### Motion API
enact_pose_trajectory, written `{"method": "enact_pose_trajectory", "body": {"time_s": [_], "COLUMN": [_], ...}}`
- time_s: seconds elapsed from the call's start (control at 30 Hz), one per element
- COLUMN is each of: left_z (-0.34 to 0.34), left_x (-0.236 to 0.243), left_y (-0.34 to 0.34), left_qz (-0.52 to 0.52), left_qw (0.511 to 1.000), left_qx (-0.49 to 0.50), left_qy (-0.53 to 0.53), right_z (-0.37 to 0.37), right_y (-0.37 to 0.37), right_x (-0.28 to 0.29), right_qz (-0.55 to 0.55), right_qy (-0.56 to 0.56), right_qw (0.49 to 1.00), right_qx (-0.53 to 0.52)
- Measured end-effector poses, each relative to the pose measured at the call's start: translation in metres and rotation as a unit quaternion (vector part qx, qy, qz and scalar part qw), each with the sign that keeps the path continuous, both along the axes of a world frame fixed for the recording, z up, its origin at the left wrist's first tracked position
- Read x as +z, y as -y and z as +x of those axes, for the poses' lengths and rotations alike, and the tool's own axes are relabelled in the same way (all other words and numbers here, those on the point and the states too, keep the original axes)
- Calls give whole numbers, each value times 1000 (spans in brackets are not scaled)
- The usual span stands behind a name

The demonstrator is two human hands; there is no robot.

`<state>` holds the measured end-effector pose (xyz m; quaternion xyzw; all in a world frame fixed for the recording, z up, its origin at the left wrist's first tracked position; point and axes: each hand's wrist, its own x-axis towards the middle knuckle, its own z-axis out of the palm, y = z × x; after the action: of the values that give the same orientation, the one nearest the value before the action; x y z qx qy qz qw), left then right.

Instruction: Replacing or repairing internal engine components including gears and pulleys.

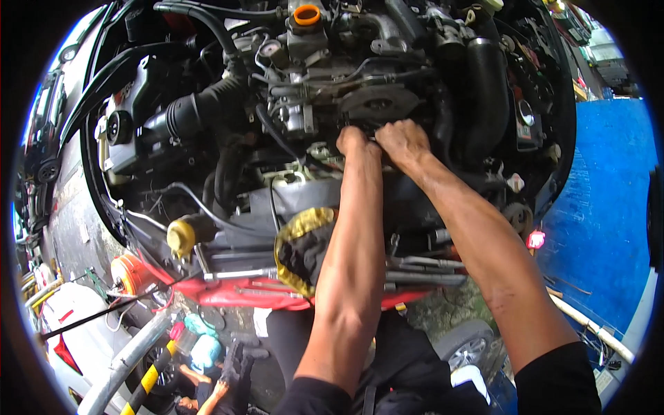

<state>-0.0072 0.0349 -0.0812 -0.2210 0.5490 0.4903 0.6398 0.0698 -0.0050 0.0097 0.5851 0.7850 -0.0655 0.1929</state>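
Both my arms reach into an open car engine bay. My left hand (354, 140) is closed, fingers down among the engine parts, just below a round grey pulley-like part (380, 104). Close beside it, my right hand (403, 142) is closed in a fist, knuckles up, at the lower right of the same part. Whatever the fingers grip is hidden beneath the hands. A ribbed black intake hose (200, 109) lies left of the hands, and a thick black hose (487, 90) runs to their right. An orange ring (306, 15) tops the engine behind.
Wrenches and metal bars (422, 266) lie along the front edge, above the red bumper (242, 294). A yellow-rimmed black cloth item (304, 252) sits by my left forearm. At lower left are another person (207, 391) and a striped pole (149, 380). A blue panel (602, 200) stands right.
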Motion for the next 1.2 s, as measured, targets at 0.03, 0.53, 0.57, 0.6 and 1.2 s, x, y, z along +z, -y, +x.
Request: {"method": "enact_pose_trajectory", "body": {"time_s": [0.03, 0.53, 0.57, 0.6, 1.2], "left_z": [3, -3, -3, -3, -1], "left_x": [0, 51, 53, 54, 30], "left_y": [-3, 13, 13, 17, 13], "left_qz": [-5, -26, -16, -25, -22], "left_qw": [1000, 998, 997, 997, 996], "left_qx": [6, 63, 67, 64, -11], "left_qy": [-16, -17, -28, -43, -85], "right_z": [-1, -2, 0, 2, 29], "right_y": [-2, -16, -14, -11, 3], "right_x": [0, 21, 20, 18, -66], "right_qz": [13, 3, 37, 22, -64], "right_qy": [0, -28, -41, -44, -282], "right_qw": [1000, 997, 995, 995, 948], "right_qx": [-13, 74, 85, 92, -132]}}
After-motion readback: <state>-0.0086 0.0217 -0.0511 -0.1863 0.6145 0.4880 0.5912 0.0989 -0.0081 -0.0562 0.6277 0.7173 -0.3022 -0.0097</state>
